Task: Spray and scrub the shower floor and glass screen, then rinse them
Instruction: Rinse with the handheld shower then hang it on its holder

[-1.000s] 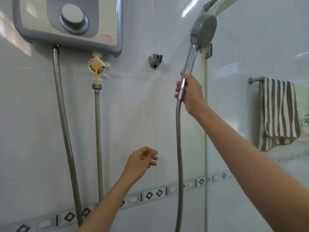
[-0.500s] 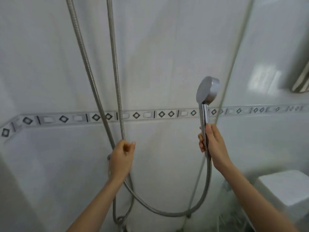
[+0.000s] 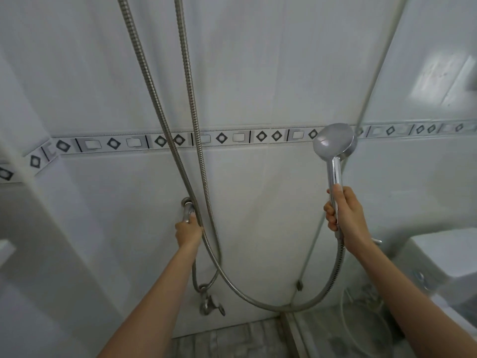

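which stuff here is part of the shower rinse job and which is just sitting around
Job: round chrome shower head gripped by right hand; its ribbed metal hose; chrome wall tap held by left hand; grey shower floor; glass screen.
Lying about: white toilet cistern; diamond-patterned tile border.

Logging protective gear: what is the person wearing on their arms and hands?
The left hand and right hand are bare: no gloves, rings, watch or bracelet show. The left forearm and right forearm are uncovered to the frame's edge; no sleeve is in view.
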Demonstrator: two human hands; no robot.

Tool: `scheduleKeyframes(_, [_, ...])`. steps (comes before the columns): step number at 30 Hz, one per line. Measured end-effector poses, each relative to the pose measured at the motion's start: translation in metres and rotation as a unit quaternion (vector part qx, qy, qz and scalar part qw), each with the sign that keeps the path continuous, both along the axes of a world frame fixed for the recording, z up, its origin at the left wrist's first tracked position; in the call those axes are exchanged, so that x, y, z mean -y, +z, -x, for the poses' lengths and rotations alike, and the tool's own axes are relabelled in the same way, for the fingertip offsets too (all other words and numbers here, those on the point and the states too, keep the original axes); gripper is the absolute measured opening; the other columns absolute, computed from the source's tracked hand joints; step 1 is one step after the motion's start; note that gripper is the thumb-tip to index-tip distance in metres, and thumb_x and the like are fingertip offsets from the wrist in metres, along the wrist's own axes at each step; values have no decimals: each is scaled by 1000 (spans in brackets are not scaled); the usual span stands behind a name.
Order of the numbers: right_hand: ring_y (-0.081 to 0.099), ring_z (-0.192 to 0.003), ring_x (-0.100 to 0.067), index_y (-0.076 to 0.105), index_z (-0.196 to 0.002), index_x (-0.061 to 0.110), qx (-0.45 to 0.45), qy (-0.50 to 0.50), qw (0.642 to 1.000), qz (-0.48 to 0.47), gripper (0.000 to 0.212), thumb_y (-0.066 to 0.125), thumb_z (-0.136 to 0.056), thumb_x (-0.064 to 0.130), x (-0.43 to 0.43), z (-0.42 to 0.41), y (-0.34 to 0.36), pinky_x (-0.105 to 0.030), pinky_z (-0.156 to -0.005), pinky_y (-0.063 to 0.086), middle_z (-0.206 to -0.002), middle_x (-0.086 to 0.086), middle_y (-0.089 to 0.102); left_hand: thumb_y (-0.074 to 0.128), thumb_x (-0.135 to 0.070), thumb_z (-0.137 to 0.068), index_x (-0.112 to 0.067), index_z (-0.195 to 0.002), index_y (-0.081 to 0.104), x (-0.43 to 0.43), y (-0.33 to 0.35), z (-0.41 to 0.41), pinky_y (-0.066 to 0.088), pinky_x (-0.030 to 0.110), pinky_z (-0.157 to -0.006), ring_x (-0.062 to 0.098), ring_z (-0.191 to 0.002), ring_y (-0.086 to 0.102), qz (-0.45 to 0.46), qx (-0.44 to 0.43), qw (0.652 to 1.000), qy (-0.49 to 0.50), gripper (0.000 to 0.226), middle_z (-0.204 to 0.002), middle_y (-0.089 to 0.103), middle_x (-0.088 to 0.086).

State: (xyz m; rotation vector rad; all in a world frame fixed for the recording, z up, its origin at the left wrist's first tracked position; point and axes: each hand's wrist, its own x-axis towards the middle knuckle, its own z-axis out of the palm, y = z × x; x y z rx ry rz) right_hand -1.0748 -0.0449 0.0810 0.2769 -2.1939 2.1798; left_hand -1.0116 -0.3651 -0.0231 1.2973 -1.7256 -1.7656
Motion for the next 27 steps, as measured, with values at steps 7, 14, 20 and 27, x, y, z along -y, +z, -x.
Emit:
scheduleKeyframes(7, [52, -54, -11, 60, -101, 16, 6, 11, 1000, 17, 48, 45, -87, 59, -13, -3, -11, -24, -49, 47, -68, 1, 57, 33, -41, -106, -11, -150, 31, 2, 12, 0, 42, 47, -107, 37, -126, 56, -357, -252, 898, 40, 53, -125, 58, 25])
scheduleKeyframes(14, [48, -49, -8, 62, -98, 15, 1, -5, 1000, 5, 40, 39, -97, 48, -19, -10, -9, -23, -48, 43, -65, 1, 53, 28, -27, -107, -11, -106, 53, -5, -33, -3, 53, 28, -63, 17, -63, 60, -289, -120, 948, 68, 30, -74, 61, 8])
scheduleKeyframes(20, [46, -49, -9, 63, -97, 15, 3, -15, 1000, 19, 44, 39, -91, 52, -28, -18, -3, -20, -45, 43, -64, 0, 50, 41, -2, -99, 0, -134, 48, -17, -41, 7, 40, 34, -90, 25, -111, 49, -149, 25, 985, -77, 36, -121, 50, 12])
scheduleKeyframes(27, [43, -47, -9, 63, -97, 16, 0, -59, 998, 25, 42, 35, -100, 47, -47, -21, 8, -21, -43, 39, -64, 0, 48, 56, -7, -93, -15, -127, 53, -72, -50, 25, 38, 33, -87, 23, -108, 54, -58, 109, 938, -324, 35, -119, 57, 5])
